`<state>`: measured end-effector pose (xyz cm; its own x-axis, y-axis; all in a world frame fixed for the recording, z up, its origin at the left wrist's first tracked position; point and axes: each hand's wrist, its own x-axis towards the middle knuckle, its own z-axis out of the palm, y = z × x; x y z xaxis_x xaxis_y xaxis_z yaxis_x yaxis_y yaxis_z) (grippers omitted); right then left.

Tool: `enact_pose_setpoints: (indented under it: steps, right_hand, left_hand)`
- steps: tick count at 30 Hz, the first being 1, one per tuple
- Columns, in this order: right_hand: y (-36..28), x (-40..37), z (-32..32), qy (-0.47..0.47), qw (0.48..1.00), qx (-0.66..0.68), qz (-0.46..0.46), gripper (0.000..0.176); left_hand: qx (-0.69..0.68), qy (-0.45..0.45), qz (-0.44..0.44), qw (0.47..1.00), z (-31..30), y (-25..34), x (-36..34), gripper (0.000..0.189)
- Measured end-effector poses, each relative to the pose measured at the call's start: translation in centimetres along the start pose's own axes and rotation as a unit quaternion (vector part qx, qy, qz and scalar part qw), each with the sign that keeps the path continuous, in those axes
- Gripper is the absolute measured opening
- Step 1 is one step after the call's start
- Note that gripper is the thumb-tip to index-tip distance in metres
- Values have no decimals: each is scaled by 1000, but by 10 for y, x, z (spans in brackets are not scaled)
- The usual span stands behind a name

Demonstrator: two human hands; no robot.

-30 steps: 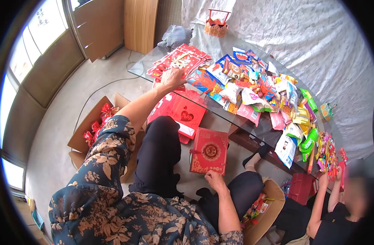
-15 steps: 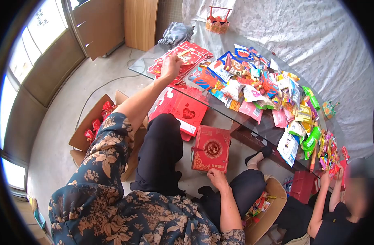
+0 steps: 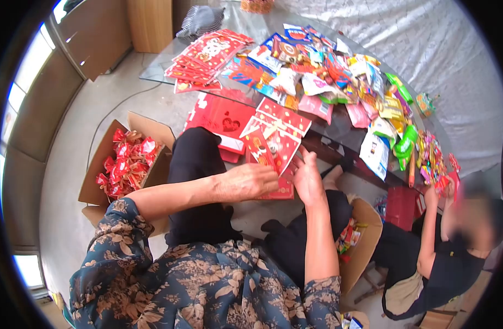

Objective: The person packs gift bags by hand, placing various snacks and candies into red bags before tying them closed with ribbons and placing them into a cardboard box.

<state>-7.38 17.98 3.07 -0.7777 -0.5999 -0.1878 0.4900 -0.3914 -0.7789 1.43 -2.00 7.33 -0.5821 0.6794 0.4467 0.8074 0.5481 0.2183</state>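
A flat red printed paper bag [image 3: 287,129], patterned in white and gold, is held up in front of me. Its lower left part meets the fingers of my left hand [image 3: 246,182], which are curled and pressed together. At the bag's right edge, my right hand [image 3: 309,178] grips it between thumb and fingers, palm turned up. Behind and below the hands lies a red box [image 3: 281,193], mostly hidden. A fanned stack of similar red bags [image 3: 210,52] rests on the glass table's left end.
Many snack packets [image 3: 328,77] cover the glass table [image 3: 164,60]. A carton [image 3: 92,175] of red-wrapped bundles [image 3: 125,159] stands to my left. Below the table edge is a red heart-printed bag [image 3: 221,120]. Another person [image 3: 443,257] sits at right beside an open carton [image 3: 366,236].
My left hand has come back from the stack with a red bag. My right hand has risen from the red box to the bag's edge. The view has shifted.
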Motion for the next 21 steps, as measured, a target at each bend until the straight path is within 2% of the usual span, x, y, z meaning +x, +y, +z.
enact_pose_setpoints:
  steps: [1,2,5,6,9,10,11,12,15,18,21]
  right_hand:
    - [3,5,-8,11,999,-28,36,53]
    - [12,8,-14,36,999,-22,-1,41]
    - [43,9,-53,128,988,-78,40,27]
    - [45,5,-54,166,983,-78,27,21]
    - [44,-12,-56,191,969,-146,-60,23]
    - [38,-18,-49,187,967,-146,-95,23]
    - [34,-23,-44,194,962,-163,-97,23]
    - [30,-28,-39,201,958,-181,-99,23]
    - [23,-37,-23,197,954,-196,-108,23]
    - [29,-42,-19,207,945,-234,-103,23]
    - [32,-44,-11,211,938,-254,-105,24]
  left_hand:
    - [-5,-21,24,999,9,8,0,17]
    - [-10,-43,48,998,17,15,-1,17]
    - [-30,-129,91,987,35,32,-4,16]
    - [-49,-125,91,987,39,32,-4,16]
    - [-164,-101,-17,981,37,12,-1,18]
    - [-168,-80,-73,980,30,3,5,18]
    - [-167,-42,-71,983,43,-19,7,14]
    - [-165,-10,-121,979,36,-30,16,13]
    - [-145,103,-165,970,26,-48,37,20]
    - [-172,199,-159,952,43,-52,40,25]
    - [-179,179,-194,948,53,-50,35,28]
